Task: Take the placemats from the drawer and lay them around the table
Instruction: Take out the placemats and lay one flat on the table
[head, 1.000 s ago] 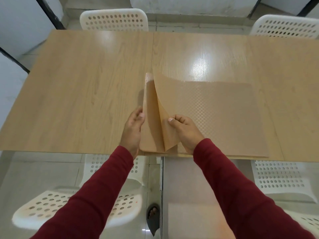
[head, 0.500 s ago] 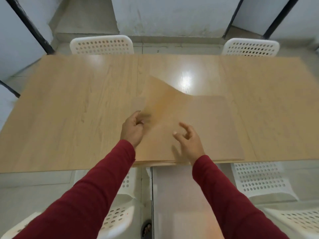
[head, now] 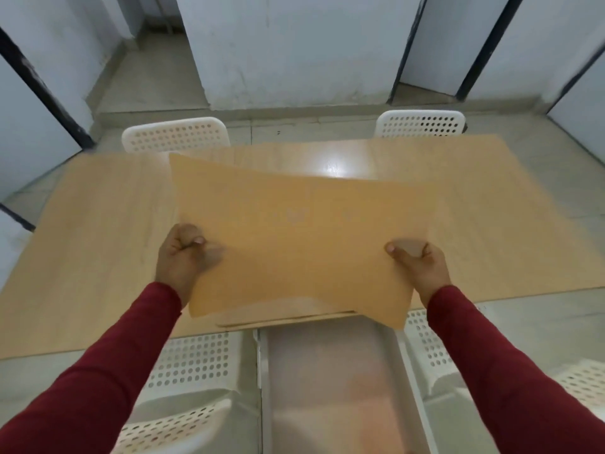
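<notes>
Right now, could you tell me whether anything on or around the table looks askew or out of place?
Nothing looks damaged or spilled. The lifted placemat, pinched by the left hand and right hand, sags and sits tilted, its near right corner drooping past the table edge. The remaining stack slightly overhangs that near edge.

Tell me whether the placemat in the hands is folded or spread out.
Spread out: the placemat is one open sheet, slightly sagging, held at opposite edges by the left hand and right hand.
</notes>
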